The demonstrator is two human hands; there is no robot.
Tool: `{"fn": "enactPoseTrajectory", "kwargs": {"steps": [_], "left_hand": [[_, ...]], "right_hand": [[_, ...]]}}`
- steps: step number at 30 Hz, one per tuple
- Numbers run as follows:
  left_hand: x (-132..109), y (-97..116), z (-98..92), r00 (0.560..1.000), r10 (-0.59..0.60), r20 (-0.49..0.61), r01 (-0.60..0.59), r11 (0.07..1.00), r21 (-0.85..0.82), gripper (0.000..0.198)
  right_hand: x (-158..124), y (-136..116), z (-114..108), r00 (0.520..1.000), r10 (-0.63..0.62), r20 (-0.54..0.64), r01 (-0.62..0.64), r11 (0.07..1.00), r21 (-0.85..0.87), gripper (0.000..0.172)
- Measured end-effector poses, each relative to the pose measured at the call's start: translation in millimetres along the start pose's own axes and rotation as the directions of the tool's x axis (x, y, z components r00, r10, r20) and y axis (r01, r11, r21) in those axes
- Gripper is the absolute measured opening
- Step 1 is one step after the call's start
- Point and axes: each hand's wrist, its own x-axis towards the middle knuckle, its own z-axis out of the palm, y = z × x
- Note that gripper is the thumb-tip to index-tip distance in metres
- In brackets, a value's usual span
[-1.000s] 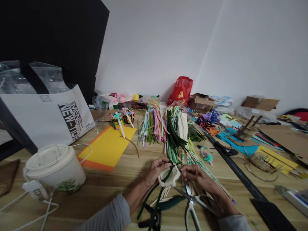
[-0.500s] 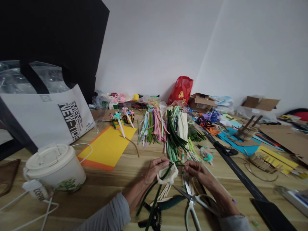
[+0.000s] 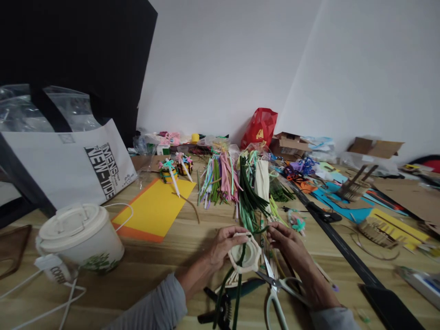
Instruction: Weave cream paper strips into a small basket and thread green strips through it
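Observation:
My left hand (image 3: 225, 246) pinches the upper rim of a small cream ring-shaped piece (image 3: 255, 261), its open side tilted toward me. Dark green pipe cleaners (image 3: 239, 293) run across that piece and hang below it. Between the thumb and fingers of my right hand (image 3: 282, 238) is the end of a green pipe cleaner (image 3: 261, 230), which reaches over to the cream rim. Beneath my hands, open scissors (image 3: 274, 286) with pale handles lie on the table. Beside them are dark-handled pliers or cutters (image 3: 223, 305), partly covered by the hanging stems.
Bundles of coloured pipe cleaners (image 3: 223, 176) lie ahead of my hands. Yellow card (image 3: 154, 206) and a white lidded pot (image 3: 80, 233) are to the left, near a large white bag (image 3: 65, 165). A black strip (image 3: 340, 238) and small woven baskets (image 3: 376, 229) occupy the right.
The cream piece has turned so its open side faces me more. The hanging green stems swung right, and my right hand rose slightly with the pipe cleaner end.

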Motion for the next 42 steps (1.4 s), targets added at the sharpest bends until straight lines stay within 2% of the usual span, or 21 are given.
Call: {"fn": "enactPoseTrajectory", "kwargs": {"steps": [5, 8, 13, 15, 18, 21, 24, 28, 33, 36, 42], "left_hand": [[-7, 1, 5.5, 0.998, -0.041, 0.040, 0.037, 0.993, 0.110, 0.039], [-8, 1, 8.5, 0.996, -0.058, 0.067, 0.053, 0.995, 0.080, 0.038], [-6, 2, 10.8, 0.999, 0.018, 0.036, -0.018, 1.000, 0.002, 0.037], [-6, 3, 11.8, 0.999, 0.053, 0.006, -0.053, 0.999, 0.012, 0.037], [-6, 5, 13.0, 0.993, 0.116, -0.035, -0.112, 0.988, 0.104, 0.036], [-5, 4, 13.2, 0.979, 0.194, -0.058, -0.175, 0.956, 0.235, 0.031], [-5, 3, 12.4, 0.971, 0.236, -0.049, -0.210, 0.928, 0.308, 0.029], [-4, 4, 10.3, 0.979, 0.201, 0.027, -0.200, 0.930, 0.309, 0.033], [-4, 5, 9.7, 0.977, 0.204, 0.056, -0.210, 0.912, 0.353, 0.036], [-2, 5, 11.7, 0.984, 0.170, 0.048, -0.176, 0.929, 0.326, 0.038], [-5, -2, 14.5, 0.996, 0.083, 0.021, -0.086, 0.972, 0.220, 0.039]], "right_hand": [[-1, -1, 6, 1.000, -0.013, -0.006, 0.014, 0.981, 0.195, 0.036], [-2, -3, 10, 1.000, -0.015, -0.004, 0.015, 0.961, 0.276, 0.033], [-5, 2, 23, 0.994, 0.078, 0.075, -0.100, 0.926, 0.363, 0.038], [-9, 6, 31, 0.988, 0.089, 0.123, -0.126, 0.933, 0.336, 0.036], [-16, 9, 43, 0.989, 0.032, 0.143, -0.066, 0.968, 0.240, 0.032], [-23, 4, 49, 0.994, -0.009, 0.111, -0.007, 0.990, 0.140, 0.029], [-25, -1, 50, 0.996, -0.008, 0.087, -0.003, 0.992, 0.126, 0.029], [-24, -2, 49, 0.992, 0.041, 0.120, -0.062, 0.982, 0.177, 0.028], [-23, -1, 49, 0.981, 0.064, 0.184, -0.104, 0.970, 0.219, 0.027], [-23, -1, 50, 0.983, 0.012, 0.183, -0.048, 0.979, 0.196, 0.027], [-19, 1, 51, 0.991, -0.086, 0.100, 0.071, 0.988, 0.140, 0.026]]}}
